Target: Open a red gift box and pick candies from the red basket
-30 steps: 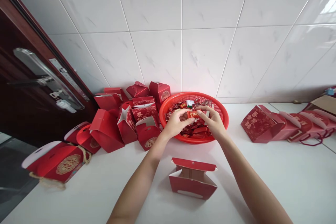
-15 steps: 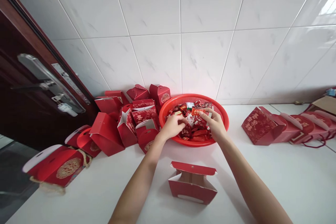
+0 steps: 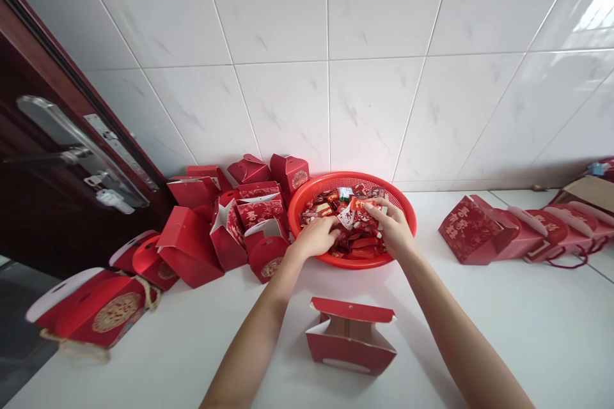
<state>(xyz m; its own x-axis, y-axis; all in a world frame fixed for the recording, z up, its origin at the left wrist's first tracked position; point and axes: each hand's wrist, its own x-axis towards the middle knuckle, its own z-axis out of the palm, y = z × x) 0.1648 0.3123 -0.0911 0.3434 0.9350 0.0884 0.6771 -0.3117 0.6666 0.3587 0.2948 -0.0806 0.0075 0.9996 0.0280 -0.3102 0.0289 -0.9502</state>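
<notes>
Both my hands reach into a round red plastic basket (image 3: pixel 403 208) full of wrapped red candies (image 3: pixel 357 246) at the back of the white counter. My left hand (image 3: pixel 314 238) is curled, its fingertips dug among the candies at the basket's left. My right hand (image 3: pixel 394 227) pinches a red candy packet (image 3: pixel 361 204) with white letters, lifted just over the pile. An open red paper gift box (image 3: pixel 350 335) stands on the counter between my forearms, its flaps up.
A heap of folded red gift boxes (image 3: pixel 225 217) lies left of the basket. More red boxes with handles (image 3: pixel 84 307) sit at the counter's left edge by a dark door. Flat red bags (image 3: pixel 508 227) lie in a row at the right. A tiled wall rises behind.
My hands have parted. The packet held between both hands stays in my right hand, while my left hand has dropped into the candies at the basket's left.
</notes>
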